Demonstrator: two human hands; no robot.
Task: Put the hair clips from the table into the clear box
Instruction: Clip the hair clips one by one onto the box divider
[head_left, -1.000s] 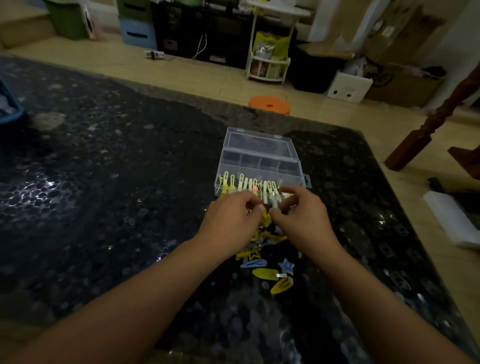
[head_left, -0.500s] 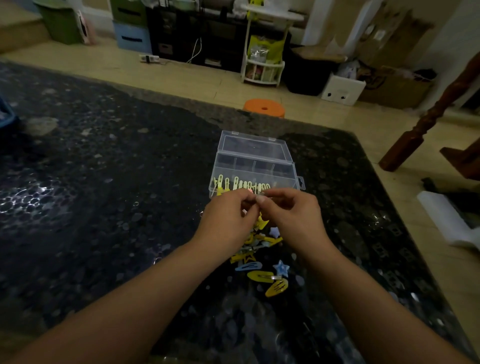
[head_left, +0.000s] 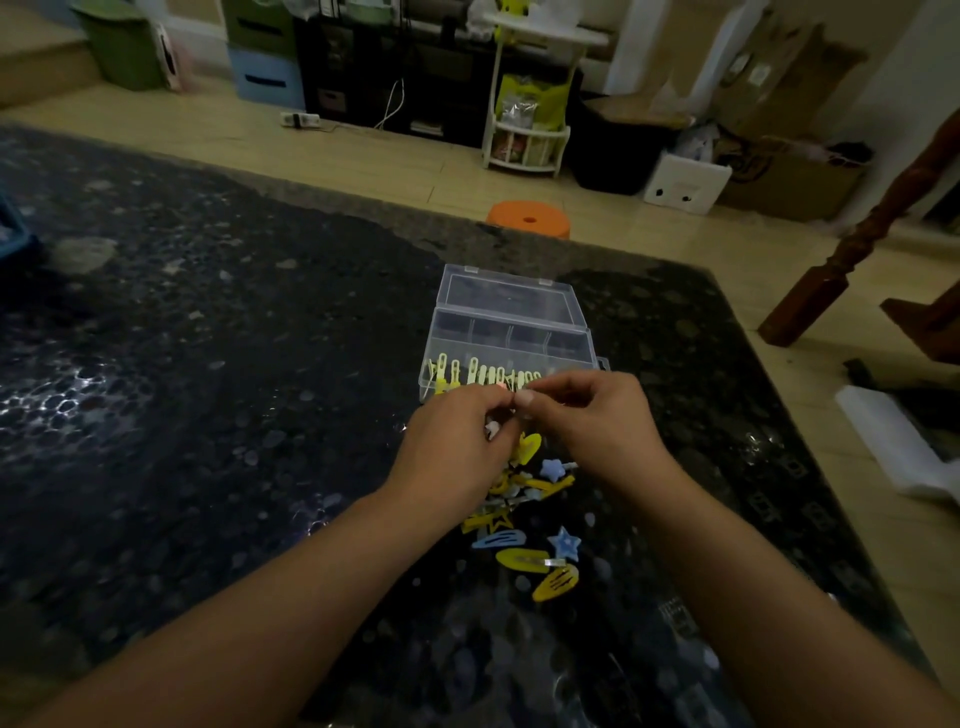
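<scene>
The clear box (head_left: 511, 340) lies open on the dark table (head_left: 208, 364), its lid folded back on the far side. A row of yellow hair clips (head_left: 470, 373) is clamped along its near wall. My left hand (head_left: 457, 449) and my right hand (head_left: 592, 421) meet fingertip to fingertip just in front of that wall, pinching a small hair clip (head_left: 511, 400) that is mostly hidden by the fingers. A loose pile of yellow and blue hair clips (head_left: 524, 525) lies on the table between my wrists.
An orange stool (head_left: 529, 218) stands on the floor past the table's far edge. The table's right edge runs close to my right arm, with a white foam piece (head_left: 893, 441) on the floor beyond. A blue object (head_left: 15, 239) sits at the far left edge.
Both hands rose slightly from the pile to the box's near wall, still pinching the small clip. The camera tilted, so the box sits a little lower in view.
</scene>
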